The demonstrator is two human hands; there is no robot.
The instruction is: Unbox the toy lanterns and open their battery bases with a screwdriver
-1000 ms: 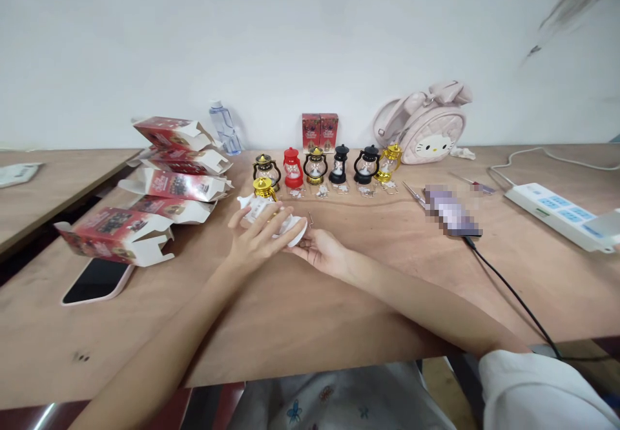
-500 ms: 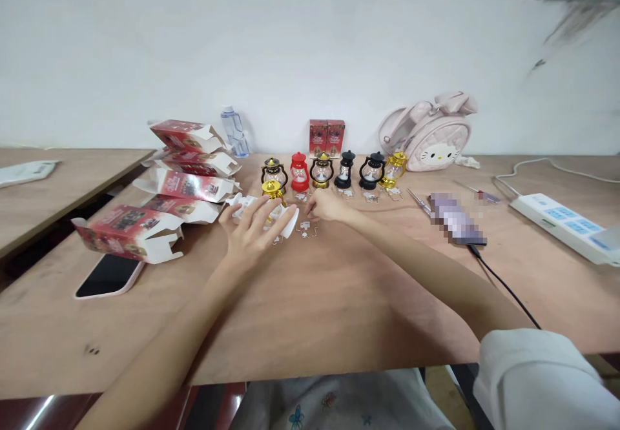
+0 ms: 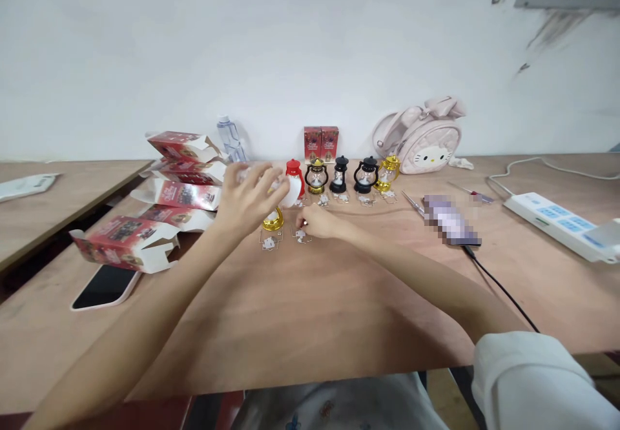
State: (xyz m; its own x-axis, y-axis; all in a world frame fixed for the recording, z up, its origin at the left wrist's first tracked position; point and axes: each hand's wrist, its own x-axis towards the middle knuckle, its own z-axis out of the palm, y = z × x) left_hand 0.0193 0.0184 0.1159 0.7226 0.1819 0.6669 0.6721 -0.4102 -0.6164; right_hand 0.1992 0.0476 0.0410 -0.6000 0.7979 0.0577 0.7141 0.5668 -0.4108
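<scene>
L hand [image 3: 249,201] moved up w/ smooth wht round-based lantern [image 3: 292,193].

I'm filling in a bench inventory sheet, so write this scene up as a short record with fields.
Left hand: holds a white object, mostly hidden by the fingers
Right hand: at a small piece on the table; grip unclear
Below left hand: gold base
Back row, left to right: red lantern, black-and-gold lantern, two black lanterns, gold lantern
Behind row: two upright red boxes
Left side: opened boxes, phone
Right side: power strip
</scene>
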